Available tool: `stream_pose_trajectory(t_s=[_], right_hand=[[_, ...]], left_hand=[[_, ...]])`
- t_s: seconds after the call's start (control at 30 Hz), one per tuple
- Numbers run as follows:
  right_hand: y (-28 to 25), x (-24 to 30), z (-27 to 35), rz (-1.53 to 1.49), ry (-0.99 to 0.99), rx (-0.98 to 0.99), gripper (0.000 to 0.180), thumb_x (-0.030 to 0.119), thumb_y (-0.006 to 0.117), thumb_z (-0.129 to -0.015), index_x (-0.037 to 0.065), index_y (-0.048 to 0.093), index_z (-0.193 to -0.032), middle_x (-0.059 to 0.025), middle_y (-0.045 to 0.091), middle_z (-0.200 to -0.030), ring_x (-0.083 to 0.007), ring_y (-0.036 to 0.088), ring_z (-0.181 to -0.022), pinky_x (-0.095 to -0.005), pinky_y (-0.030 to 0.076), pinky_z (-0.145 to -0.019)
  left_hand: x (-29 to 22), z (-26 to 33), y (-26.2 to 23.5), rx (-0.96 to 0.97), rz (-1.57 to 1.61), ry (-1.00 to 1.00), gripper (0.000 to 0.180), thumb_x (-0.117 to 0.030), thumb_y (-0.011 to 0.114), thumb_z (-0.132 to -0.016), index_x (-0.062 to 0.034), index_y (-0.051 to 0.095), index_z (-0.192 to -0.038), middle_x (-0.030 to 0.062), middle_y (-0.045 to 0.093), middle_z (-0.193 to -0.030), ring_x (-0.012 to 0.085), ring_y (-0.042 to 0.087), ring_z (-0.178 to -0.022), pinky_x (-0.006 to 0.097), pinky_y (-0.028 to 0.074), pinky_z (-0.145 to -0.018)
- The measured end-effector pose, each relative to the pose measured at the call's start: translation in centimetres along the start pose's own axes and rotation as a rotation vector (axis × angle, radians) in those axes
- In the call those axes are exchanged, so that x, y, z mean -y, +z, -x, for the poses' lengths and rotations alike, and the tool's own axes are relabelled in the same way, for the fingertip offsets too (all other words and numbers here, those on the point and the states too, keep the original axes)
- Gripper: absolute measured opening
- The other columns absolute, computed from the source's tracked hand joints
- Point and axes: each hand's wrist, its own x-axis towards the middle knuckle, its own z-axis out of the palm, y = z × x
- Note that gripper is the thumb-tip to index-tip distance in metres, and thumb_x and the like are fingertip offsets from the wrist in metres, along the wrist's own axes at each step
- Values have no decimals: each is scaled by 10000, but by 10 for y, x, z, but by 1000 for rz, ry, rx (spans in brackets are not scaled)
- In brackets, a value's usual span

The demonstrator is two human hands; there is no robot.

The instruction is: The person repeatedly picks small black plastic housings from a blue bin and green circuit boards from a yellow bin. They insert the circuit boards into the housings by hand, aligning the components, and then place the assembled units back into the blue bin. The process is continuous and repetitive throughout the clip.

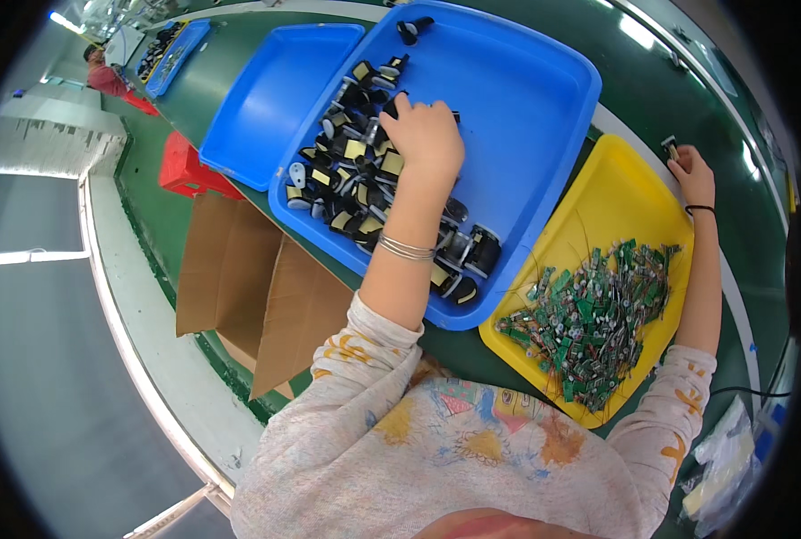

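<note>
My left hand [426,139] reaches into the large blue tray [531,99], fingers curled around a small black plastic part at the edge of a heap. In that heap lie several black plastic housings [356,175], many with pale yellow patches and grey ends. Far to the right, my right hand [695,180] pinches a small black part with a pale section [671,148] above the green table. Nearer me than that hand is a yellow tray [589,193], its near half piled with small green circuit boards [589,314] trailing thin wires.
A second blue tray [270,99] sits left of the large one. An open cardboard box [239,269] and a red crate [185,166] stand beside the table. Plastic bags [724,467] lie at the lower right. A person [109,79] is at the far left.
</note>
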Motion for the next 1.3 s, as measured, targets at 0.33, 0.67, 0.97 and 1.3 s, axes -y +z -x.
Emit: stream_pose_trajectory(t_s=[0.33,0.67,0.97,1.3], right_hand=[[-66,129,144,-630,-78,335,242,154,674,-690,49,601,-896,-76,576,-792,-220,545,-817,-300,416,-743],[-37,160,176,199,-140,98,218,150,707,-612,51,522,-670,-74,503,-690,-265,489,-717,-363,394,-644],[-50,166,164,-643,-110,14,193,126,694,-680,7,557,-747,-92,613,-777,-184,601,-715,-272,464,-614],[-66,188,189,-1010,-90,-295,153,47,704,-685,-3,614,-798,-50,609,-695,-95,560,-569,-201,446,-508]], left_hand=[[-44,36,-55,-232,950,305,271,-281,712,-658,-67,619,-795,2,505,-541,193,487,-609,314,372,-600],[-62,59,-46,-305,1043,575,281,-269,464,-875,-2,541,-829,112,479,-830,258,429,-734,334,367,-675],[-74,71,-51,395,1757,413,198,-135,464,-875,22,542,-968,70,557,-966,137,529,-881,255,415,-794],[-79,89,-65,479,1985,470,280,29,696,-664,20,569,-913,89,559,-963,155,559,-894,274,475,-774]])
